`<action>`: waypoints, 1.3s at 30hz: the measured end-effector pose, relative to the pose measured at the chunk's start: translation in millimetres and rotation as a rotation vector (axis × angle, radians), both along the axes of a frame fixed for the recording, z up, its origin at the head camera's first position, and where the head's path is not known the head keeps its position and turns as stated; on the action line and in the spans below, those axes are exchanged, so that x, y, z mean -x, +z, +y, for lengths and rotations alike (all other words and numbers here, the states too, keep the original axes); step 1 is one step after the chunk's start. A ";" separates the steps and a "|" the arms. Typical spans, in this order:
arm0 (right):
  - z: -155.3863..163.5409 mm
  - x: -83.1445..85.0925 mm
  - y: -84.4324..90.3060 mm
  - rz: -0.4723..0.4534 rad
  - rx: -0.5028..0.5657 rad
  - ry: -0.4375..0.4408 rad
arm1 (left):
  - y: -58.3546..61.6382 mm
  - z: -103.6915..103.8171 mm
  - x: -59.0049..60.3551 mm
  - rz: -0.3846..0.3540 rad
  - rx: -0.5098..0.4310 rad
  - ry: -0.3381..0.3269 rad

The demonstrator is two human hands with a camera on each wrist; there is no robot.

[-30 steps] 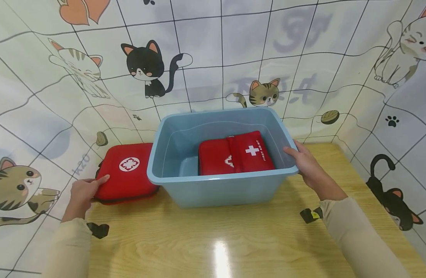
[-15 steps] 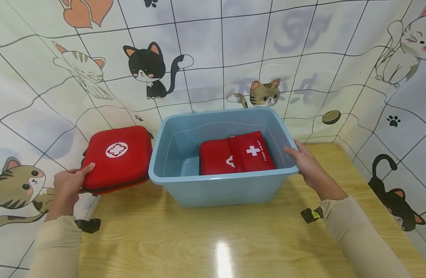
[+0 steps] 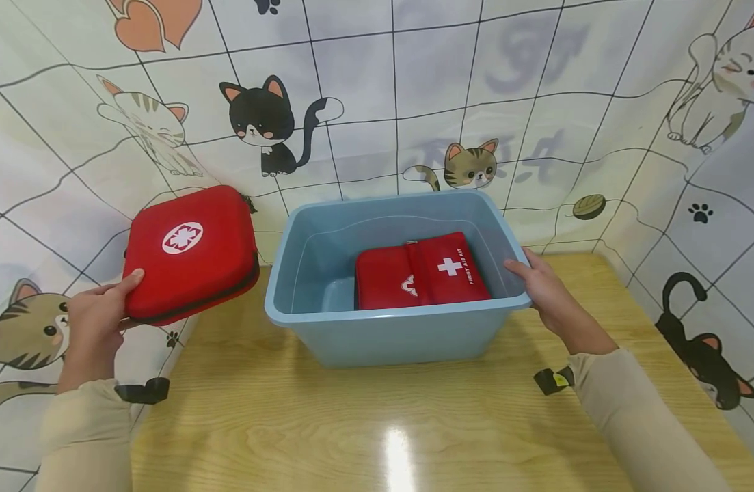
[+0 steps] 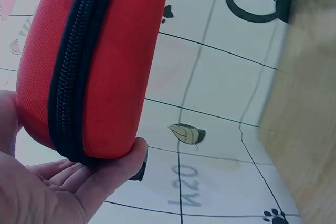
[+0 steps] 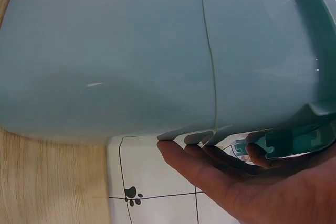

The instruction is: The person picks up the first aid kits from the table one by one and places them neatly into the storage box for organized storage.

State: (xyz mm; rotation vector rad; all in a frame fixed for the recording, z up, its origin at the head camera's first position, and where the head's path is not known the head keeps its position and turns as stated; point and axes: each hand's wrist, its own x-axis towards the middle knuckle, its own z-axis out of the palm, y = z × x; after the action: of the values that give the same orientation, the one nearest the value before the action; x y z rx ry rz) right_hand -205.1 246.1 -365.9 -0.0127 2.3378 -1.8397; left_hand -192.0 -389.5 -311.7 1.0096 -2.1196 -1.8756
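A red zippered first aid case (image 3: 195,253) with a white round emblem hangs tilted above the table's left side. My left hand (image 3: 96,324) grips its near left corner, thumb on top and fingers underneath; the left wrist view shows the black zipper (image 4: 71,72) along its side. A light blue plastic bin (image 3: 389,338) stands at the middle of the table. My right hand (image 3: 549,294) holds the bin's right rim, thumb inside and fingers against the outer wall (image 5: 157,77). Inside the bin lies a red first aid pouch (image 3: 422,273) with a white cross, toward the right.
The wooden table (image 3: 290,424) extends in front of the bin and to both sides. Behind and beside it hangs a white sheet (image 3: 364,89) with grid lines and cartoon cats. Dark straps (image 3: 143,391) show at both wrists.
My left hand has lifted the red first aid case off the table, up and to the left, away from the bin. The right hand and the bin have stayed in place.
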 end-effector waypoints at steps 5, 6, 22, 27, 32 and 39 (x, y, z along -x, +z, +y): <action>0.4 0.3 -0.6 0.000 0.005 0.002 | 9.1 5.9 -3.8 0.087 -0.122 0.046; 0.1 0.4 -0.4 -0.001 0.006 0.003 | 10.9 7.6 -4.4 0.090 -0.131 0.051; -1.8 -0.5 1.0 0.000 0.015 0.009 | 28.1 54.4 -2.5 0.173 -0.159 0.000; -1.1 -0.9 0.8 0.000 0.018 0.006 | 27.9 77.7 2.0 0.231 -0.140 -0.052; -0.8 -1.4 0.4 -0.007 0.025 0.003 | 27.5 103.6 5.4 0.281 -0.134 -0.115; -2.5 -1.8 1.0 -0.016 0.029 0.001 | 23.6 134.9 12.4 0.262 -0.041 -0.176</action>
State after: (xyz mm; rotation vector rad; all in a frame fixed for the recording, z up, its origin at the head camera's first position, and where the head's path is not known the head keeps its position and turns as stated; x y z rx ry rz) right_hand -203.2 243.5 -364.9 -0.0023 2.2994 -1.8665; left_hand -204.4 -254.6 -288.1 0.5606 -2.0793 -2.0098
